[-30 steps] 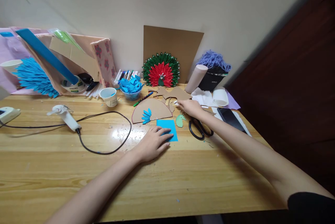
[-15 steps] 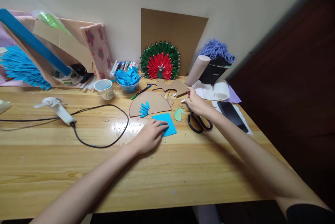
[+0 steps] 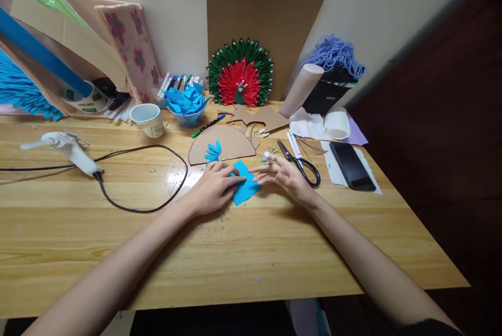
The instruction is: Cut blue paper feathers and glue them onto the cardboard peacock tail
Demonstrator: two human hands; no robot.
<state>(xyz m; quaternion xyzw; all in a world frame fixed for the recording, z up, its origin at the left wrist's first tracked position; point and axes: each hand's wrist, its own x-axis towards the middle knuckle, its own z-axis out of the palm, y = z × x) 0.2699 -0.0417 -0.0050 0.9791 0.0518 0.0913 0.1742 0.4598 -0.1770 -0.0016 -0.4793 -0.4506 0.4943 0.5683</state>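
Observation:
A small blue paper square (image 3: pixel 245 187) lies on the wooden table (image 3: pixel 235 252). My left hand (image 3: pixel 214 188) presses on its left side, fingers curled over the paper. My right hand (image 3: pixel 283 175) hovers at the paper's right edge with its fingers spread, holding nothing, and its fingertips touch the paper. Just behind lies a brown cardboard half-disc (image 3: pixel 223 146) with a few blue paper petals (image 3: pixel 213 152) glued on. A small green paper shape (image 3: pixel 266 157) peeks out behind my right fingers.
Black scissors (image 3: pixel 303 164), white sticks (image 3: pixel 292 143) and a phone (image 3: pixel 351 165) lie right. A glue gun (image 3: pixel 66 148) with looping black cable (image 3: pixel 157 179) lies left. Paper cup (image 3: pixel 149 119), bowl of blue pieces (image 3: pixel 186 105), green-red fan ornament (image 3: pixel 240 73), cardboard sheet (image 3: pixel 266 17) stand behind.
My right hand left the white stick by the cardboard scraps and came back to the blue paper with open fingers. My left hand shifted on the paper, which turned slightly. The camera tilted down.

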